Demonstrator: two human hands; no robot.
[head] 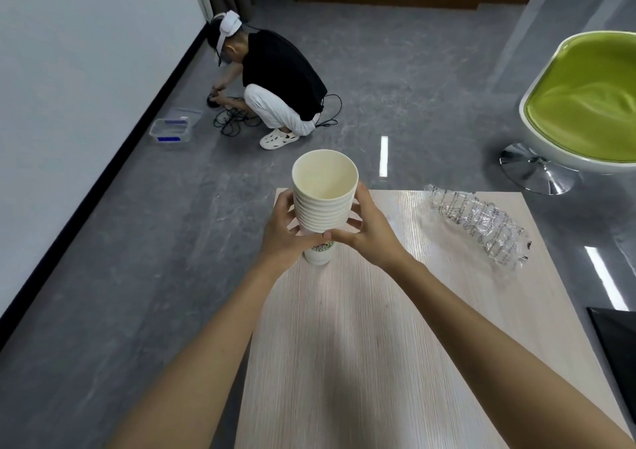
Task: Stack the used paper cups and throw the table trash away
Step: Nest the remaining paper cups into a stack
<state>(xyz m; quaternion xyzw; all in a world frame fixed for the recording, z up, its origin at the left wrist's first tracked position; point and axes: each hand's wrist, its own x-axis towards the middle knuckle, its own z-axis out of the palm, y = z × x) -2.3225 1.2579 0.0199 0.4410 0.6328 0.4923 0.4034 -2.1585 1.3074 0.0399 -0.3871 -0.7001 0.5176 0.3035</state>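
Left hand (285,230) and right hand (371,230) both grip the cup stack (325,197), upright at the table (344,345)'s far left corner. A crumpled clear wrapper (481,225) lies well apart on the right. Beyond, a person (278,80) crouches by cables (234,121); green chair (585,104) right.

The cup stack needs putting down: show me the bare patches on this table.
Bare table runs from the cup stack back to the near edge. Another patch lies between the right hand and the crumpled clear plastic. That plastic crowds the far right corner.
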